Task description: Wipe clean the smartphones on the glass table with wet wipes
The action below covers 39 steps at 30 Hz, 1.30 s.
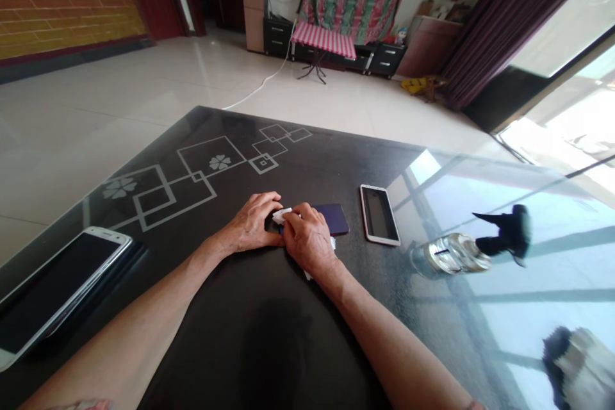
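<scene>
A dark phone with a bluish-purple sheen [336,219] lies flat on the black table [216,327] in front of me. My left hand [252,224] grips its left end between thumb and fingers. Bunched in my right hand [310,237] is a white tissue [282,215], pressed down on the phone's surface; bits of white also show below that hand. The phone's middle is hidden under my right hand. Just right of it lies a second phone with a white frame [380,214].
A clear spray bottle with a black trigger head [451,255] lies at the right. A crumpled grey-white cloth [581,368] is near the right edge. At left, a white phone [62,288] rests on another dark flat thing. Beyond the table stands a pink-striped folding stand [324,38].
</scene>
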{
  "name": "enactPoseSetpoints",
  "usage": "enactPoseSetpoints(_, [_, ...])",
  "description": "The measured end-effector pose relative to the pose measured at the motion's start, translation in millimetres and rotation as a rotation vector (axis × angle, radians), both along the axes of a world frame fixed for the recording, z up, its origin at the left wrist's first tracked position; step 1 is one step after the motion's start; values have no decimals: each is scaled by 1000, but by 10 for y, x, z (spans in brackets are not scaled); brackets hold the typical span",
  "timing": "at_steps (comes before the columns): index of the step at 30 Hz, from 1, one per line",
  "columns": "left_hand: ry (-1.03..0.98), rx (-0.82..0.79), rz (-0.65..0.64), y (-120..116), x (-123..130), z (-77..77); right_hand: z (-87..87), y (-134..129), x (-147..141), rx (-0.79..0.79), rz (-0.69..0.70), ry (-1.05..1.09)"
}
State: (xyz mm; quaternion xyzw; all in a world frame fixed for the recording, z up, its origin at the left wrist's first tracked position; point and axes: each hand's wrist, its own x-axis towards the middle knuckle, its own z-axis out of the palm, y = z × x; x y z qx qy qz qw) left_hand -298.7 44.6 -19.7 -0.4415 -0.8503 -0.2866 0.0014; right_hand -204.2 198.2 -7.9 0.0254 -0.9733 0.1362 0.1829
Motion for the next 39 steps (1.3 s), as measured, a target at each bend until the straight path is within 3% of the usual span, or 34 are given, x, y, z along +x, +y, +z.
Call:
enactPoseSetpoints(11, [-39, -19, -2, -5, -3, 51, 83, 586, -54, 79, -448, -27])
enactPoseSetpoints(14, [-42, -21, -4, -3, -7, 42, 50, 570, -43, 79, -420, 2])
enactPoseSetpoints(21, [-20, 8, -5, 2, -15, -3, -2, 209, -13, 7, -78, 39])
enactPoseSetpoints(25, [-10, 18, 2, 6, 4, 10, 9, 159, 15, -44, 52, 21])
enactPoseSetpoints(32, [43, 27, -9, 14, 25, 39, 22, 475, -8, 5, -271, 37])
enactPoseSetpoints(39, [117, 46, -34, 37, 38, 22, 18, 566, -26, 3, -334, 39])
